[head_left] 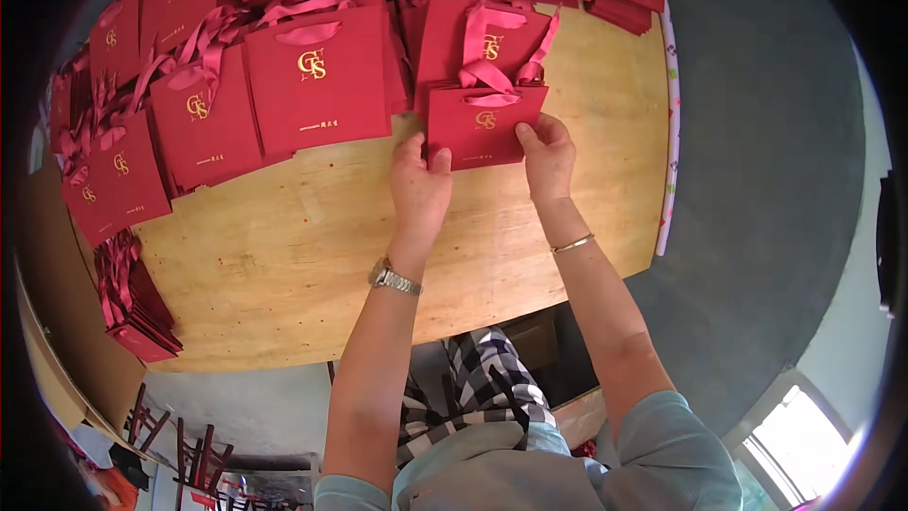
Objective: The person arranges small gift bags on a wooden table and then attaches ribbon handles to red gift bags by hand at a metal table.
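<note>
Between my two hands is a red paper gift bag (473, 144) with a gold emblem and pink ribbon handles. My left hand (421, 185) grips its lower left side, thumb on the front. At its right edge my right hand (550, 159) is closed on it, thumb also in front. The bag stands tilted up from the wooden table, its ribbons looping over the top. Right behind it is another red bag (440, 43) of the same look, partly hidden. To the left lies a larger red bag (350, 99) on top of a stack.
Stacks of red bags (213, 132) with tangled pink ribbons cover the back and left of the wooden table (312, 237). A bundle of bags (142, 312) stands at the front left corner. Dark wooden stools (199, 459) are on the floor at lower left.
</note>
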{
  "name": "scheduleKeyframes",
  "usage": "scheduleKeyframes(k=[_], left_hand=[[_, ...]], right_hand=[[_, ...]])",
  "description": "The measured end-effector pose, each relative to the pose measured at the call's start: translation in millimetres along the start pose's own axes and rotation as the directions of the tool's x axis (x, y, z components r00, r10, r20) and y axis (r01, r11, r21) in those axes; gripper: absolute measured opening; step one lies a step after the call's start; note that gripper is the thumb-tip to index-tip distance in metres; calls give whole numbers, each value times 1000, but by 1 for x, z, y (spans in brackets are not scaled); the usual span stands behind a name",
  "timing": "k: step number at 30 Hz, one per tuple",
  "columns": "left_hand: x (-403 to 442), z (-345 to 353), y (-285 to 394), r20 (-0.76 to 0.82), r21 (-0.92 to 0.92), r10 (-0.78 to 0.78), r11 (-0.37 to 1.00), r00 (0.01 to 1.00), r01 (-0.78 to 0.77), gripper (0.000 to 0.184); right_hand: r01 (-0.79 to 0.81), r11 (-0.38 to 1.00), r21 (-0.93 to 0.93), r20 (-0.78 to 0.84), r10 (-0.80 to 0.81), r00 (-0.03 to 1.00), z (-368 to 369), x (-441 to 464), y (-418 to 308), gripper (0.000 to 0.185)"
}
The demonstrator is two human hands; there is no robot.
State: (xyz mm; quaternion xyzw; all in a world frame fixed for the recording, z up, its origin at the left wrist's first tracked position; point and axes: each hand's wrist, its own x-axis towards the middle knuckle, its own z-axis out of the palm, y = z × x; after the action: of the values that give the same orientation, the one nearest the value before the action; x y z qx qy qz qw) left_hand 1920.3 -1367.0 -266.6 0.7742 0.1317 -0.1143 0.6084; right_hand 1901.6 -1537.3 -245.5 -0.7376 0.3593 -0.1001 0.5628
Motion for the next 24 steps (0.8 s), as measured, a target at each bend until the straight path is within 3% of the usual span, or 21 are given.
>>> scheduleKeyframes(k=[2, 4, 5, 7, 8, 10, 11, 12, 13, 14, 15, 17, 21, 23, 24], left_hand=[[-2, 3, 19, 28, 69, -4, 998, 1000, 2, 30], [-11, 1, 43, -137, -74, 23, 997, 990, -34, 25], [-7, -2, 59, -137, -69, 27, 997, 990, -37, 25], [5, -6, 88, -126, 17, 151, 989, 980, -150, 23], [21, -5, 89, -132, 164, 287, 950, 949, -264, 25], [49, 1, 97, -69, 298, 284, 921, 956, -252, 29], [56, 2, 107, 17, 353, 167, 922, 986, -162, 30], [61, 5, 112, 11, 357, 169, 920, 986, -162, 30], [64, 7, 116, 23, 428, 185, 886, 982, -177, 28], [65, 9, 115, 41, 498, 195, 846, 980, -189, 26], [68, 12, 110, 40, 508, 185, 842, 982, -180, 26], [76, 16, 103, -49, 558, 282, 804, 958, -208, 31], [78, 17, 111, -42, 540, 167, 833, 985, -118, 35], [57, 24, 112, 19, 549, 387, 766, 922, -333, 38], [46, 29, 109, 84, 537, 412, 748, 907, -390, 41]], right_hand=[[52, 998, -23, -32, -52, 998, -1, 1, -4, 31], [39, 997, 63, -31, -37, 999, -2, -3, -32, 24], [37, 997, 69, -32, -35, 999, -3, 2, -43, 24], [201, 979, -44, -16, -202, 979, -5, 18, -61, 26], [169, 985, -28, -17, -169, 985, -1, 28, -71, 32], [187, 958, -218, -26, -197, 980, 11, 55, -70, 41], [285, 823, -491, -143, -399, 906, 20, 72, -51, 46], [289, 825, -485, -140, -399, 906, 25, 70, -72, 46], [555, 671, -491, -55, -660, 749, 28, 72, -95, 50], [759, 449, -471, 24, -854, 520, 32, 70, -114, 54], [874, 345, -342, 357, -813, 460, 38, 79, -117, 60], [847, 104, -521, 594, -669, 447, 60, 70, -105, 54], [854, 39, -519, 721, -516, 461, 87, 101, -85, 47], [868, 126, -480, 763, -428, 484, 96, 120, -84, 48], [871, 160, -464, 790, -370, 489, 97, 124, -93, 49]])
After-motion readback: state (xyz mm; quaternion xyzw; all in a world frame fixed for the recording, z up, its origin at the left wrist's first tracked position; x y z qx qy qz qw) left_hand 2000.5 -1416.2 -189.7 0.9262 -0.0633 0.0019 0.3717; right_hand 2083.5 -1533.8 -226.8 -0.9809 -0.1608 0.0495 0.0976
